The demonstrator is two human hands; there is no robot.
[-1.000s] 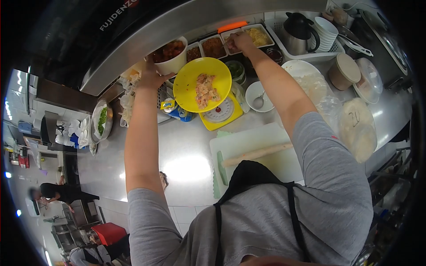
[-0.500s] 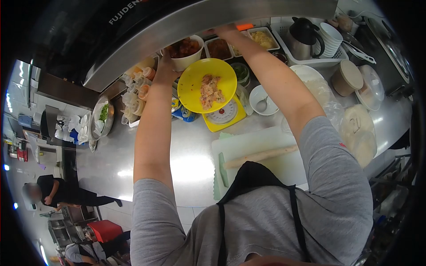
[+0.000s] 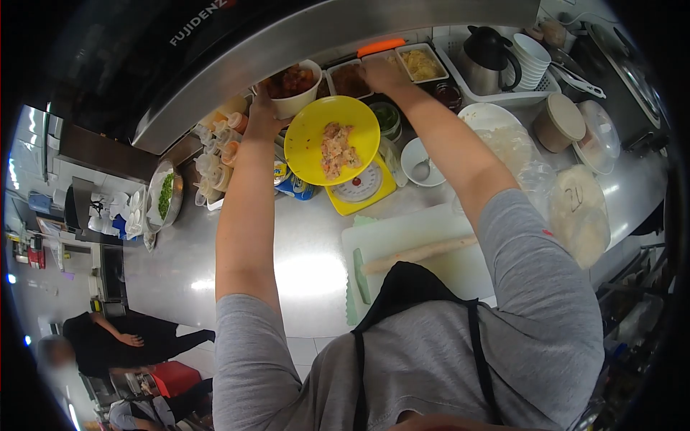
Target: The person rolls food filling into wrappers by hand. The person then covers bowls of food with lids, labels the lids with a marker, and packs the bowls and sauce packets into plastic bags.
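My left hand is closed on the left side of a white tub with reddish-brown chunks in it. At the back, my right hand reaches into the row of small trays, between one of reddish-brown food and one of yellow shreds; its fingertips are hard to make out. Below and between my hands, a yellow plate with minced pinkish food rests on a yellow scale. A white bowl with a spoon stands to its right.
A long dough roll lies on a white board near my body. Sauce bottles and a metal bowl of greens are left; a jug, a lidded tub and bagged rounds right. A person in black is far left.
My right hand went back under the steel ledge and has come forward again over the trays. My left hand stays at the tub. The person in black has moved closer.
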